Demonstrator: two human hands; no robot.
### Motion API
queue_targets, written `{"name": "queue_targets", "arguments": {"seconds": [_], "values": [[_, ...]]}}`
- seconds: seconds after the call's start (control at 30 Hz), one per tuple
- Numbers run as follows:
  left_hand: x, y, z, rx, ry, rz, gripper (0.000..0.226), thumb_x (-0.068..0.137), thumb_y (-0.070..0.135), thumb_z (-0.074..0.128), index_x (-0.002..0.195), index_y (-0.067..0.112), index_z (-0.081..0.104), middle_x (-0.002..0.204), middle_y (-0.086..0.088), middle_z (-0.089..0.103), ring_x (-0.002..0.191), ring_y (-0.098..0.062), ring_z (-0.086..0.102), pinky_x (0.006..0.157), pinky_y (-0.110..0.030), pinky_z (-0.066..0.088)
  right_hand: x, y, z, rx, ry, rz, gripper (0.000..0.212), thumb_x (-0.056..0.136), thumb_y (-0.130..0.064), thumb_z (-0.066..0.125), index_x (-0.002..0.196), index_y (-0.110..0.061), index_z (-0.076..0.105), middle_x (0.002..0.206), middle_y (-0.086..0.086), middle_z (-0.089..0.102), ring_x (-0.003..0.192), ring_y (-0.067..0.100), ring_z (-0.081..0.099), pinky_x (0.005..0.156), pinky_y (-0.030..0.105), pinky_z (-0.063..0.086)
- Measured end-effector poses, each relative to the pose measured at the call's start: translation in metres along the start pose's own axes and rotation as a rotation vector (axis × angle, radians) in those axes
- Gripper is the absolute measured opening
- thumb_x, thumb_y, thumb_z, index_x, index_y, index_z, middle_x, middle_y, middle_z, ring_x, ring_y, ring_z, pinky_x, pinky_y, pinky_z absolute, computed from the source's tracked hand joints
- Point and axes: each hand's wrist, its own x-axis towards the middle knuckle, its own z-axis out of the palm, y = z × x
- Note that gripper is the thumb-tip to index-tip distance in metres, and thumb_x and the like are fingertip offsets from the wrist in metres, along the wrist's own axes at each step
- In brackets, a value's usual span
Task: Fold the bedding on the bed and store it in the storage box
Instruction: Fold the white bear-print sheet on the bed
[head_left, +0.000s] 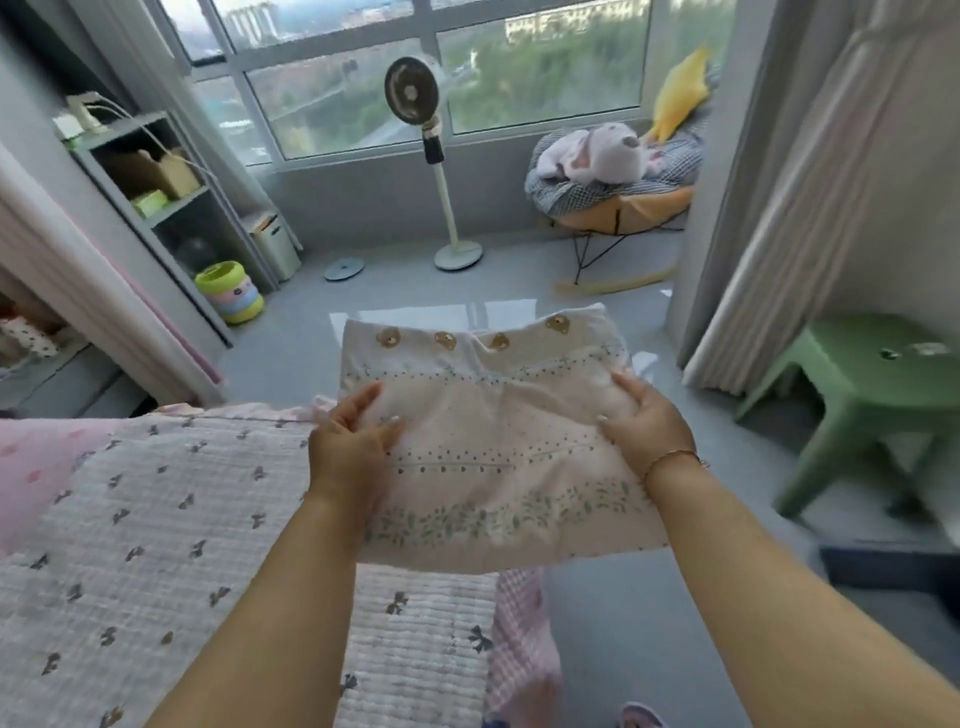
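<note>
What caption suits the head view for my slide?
Both hands, left and right, hold a folded floral cloth above the bed.

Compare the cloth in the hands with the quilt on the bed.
The cloth is held up by both hands, left hand and right hand; the quilt lies spread on the bed. The cloth has dotted lines, leaf bands and gold bear buttons; the quilt has small dark bows. The cloth is folded small; the quilt is far larger. Both are pale.

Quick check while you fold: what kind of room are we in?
Most likely a home bedroom by a high-rise window: a quilted bed in front, a standing fan and a rocking chair with a plush toy by the window.
</note>
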Motion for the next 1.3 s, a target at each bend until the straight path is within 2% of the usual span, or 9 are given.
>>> {"name": "queue_targets", "arguments": {"seconds": [0.13,0.4,0.63,0.77,0.87,0.97,1.07,1.13,1.3], "values": [[-0.008,-0.001,0.077,-0.016,-0.188,-0.066,0.048,0.08,-0.003,0.069,0.118,0.026,0.067,0.115,-0.002,0.066,0.098,-0.029,0.068,0.087,-0.047,0.056,-0.011,0.046,-0.064,0.026,0.15,0.116,0.061,0.085,-0.015,0.06,0.141,-0.031,0.042,0.143,0.003,0.047,0.126,0.025,0.047,0.1,0.031,0.037],[-0.055,-0.011,0.251,0.083,-0.491,-0.107,0.046,0.077,-0.005,0.07,0.112,0.026,0.071,0.119,-0.004,0.062,0.099,-0.03,0.066,0.091,-0.046,0.055,-0.038,0.148,-0.186,0.099,0.424,0.338,0.062,0.084,-0.014,0.063,0.14,-0.03,0.043,0.145,0.001,0.045,0.129,0.026,0.044,0.105,0.036,0.037],[-0.116,-0.041,0.413,0.248,-0.711,-0.096,0.035,0.087,0.011,0.066,0.107,0.04,0.071,0.125,0.001,0.061,0.095,-0.023,0.066,0.087,-0.04,0.057,-0.054,0.249,-0.292,0.184,0.57,0.552,0.065,0.084,-0.016,0.065,0.141,-0.032,0.039,0.142,-0.001,0.046,0.124,0.027,0.048,0.092,0.033,0.041],[-0.153,-0.068,0.493,0.344,-0.817,-0.111,0.035,0.091,0.013,0.062,0.117,0.036,0.068,0.121,0.001,0.06,0.087,-0.019,0.067,0.073,-0.03,0.057,-0.063,0.312,-0.338,0.268,0.647,0.749,0.08,0.078,-0.021,0.073,0.144,-0.019,0.029,0.142,0.008,0.045,0.123,0.033,0.049,0.099,0.045,0.044],[-0.178,-0.091,0.548,0.433,-0.897,-0.131,0.035,0.092,0.013,0.061,0.118,0.036,0.067,0.12,0.0,0.063,0.09,-0.022,0.068,0.081,-0.034,0.058,-0.071,0.359,-0.367,0.394,0.674,0.941,0.077,0.074,-0.02,0.077,0.138,-0.005,0.036,0.134,0.016,0.051,0.115,0.036,0.055,0.093,0.045,0.048],[-0.199,-0.117,0.596,0.528,-0.998,-0.118,0.036,0.092,0.013,0.061,0.118,0.037,0.067,0.123,0.001,0.062,0.091,-0.019,0.066,0.085,-0.035,0.057,-0.085,0.396,-0.386,0.444,0.627,1.08,0.069,0.078,-0.021,0.076,0.134,0.002,0.042,0.131,0.019,0.053,0.114,0.035,0.055,0.088,0.036,0.046],[-0.215,-0.144,0.633,0.618,-1.102,-0.102,0.037,0.093,0.014,0.06,0.123,0.035,0.064,0.116,0.005,0.057,0.082,-0.012,0.063,0.071,-0.026,0.055,-0.098,0.426,-0.39,0.44,0.617,1.19,0.078,0.078,-0.032,0.075,0.139,0.0,0.039,0.135,0.019,0.051,0.117,0.036,0.053,0.097,0.042,0.046],[-0.222,-0.163,0.654,0.677,-1.184,-0.098,0.038,0.093,0.013,0.061,0.125,0.034,0.063,0.115,0.006,0.055,0.082,-0.009,0.061,0.062,-0.018,0.049,-0.104,0.443,-0.387,0.459,0.63,1.244,0.075,0.083,-0.031,0.071,0.141,0.001,0.035,0.136,0.02,0.049,0.119,0.036,0.052,0.097,0.039,0.045],[-0.231,-0.224,0.702,0.821,-1.362,-0.108,0.041,0.091,0.008,0.062,0.12,0.037,0.065,0.119,0.004,0.057,0.081,-0.011,0.059,0.067,-0.021,0.05,-0.115,0.487,-0.357,0.493,0.783,1.346,0.059,0.089,-0.022,0.063,0.137,0.003,0.039,0.135,0.022,0.049,0.12,0.035,0.05,0.097,0.037,0.041]]}}
